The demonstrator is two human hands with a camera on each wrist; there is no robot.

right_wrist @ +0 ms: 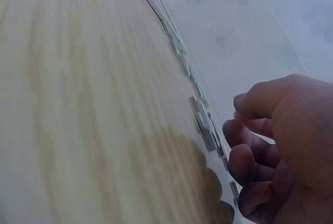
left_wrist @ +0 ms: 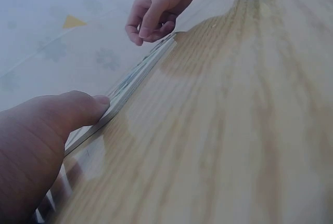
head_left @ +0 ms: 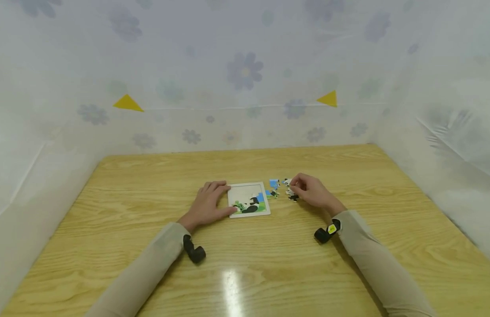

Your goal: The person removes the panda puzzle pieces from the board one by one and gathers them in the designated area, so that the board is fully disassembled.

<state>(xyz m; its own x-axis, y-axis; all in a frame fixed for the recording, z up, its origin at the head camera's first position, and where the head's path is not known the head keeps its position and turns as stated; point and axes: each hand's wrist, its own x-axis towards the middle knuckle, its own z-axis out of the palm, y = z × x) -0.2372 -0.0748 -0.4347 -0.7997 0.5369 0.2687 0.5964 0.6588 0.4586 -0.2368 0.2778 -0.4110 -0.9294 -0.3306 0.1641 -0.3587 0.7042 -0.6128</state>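
Observation:
A flat, white-rimmed puzzle board with a partly filled panda picture lies on the table. My left hand rests at its left side, fingers spread; in the left wrist view the thumb lies on the board's edge. To the board's right are several loose jigsaw pieces, among them a blue one and a black-and-white one. Over these my right hand has its fingers curled, thumb and index tips close together. I cannot tell whether a piece is between them.
The wood-grain table reaches back to a pale flowered sheet that hangs behind it and at both sides. Two yellow triangles are on the back sheet. A black band with a small device is on each wrist.

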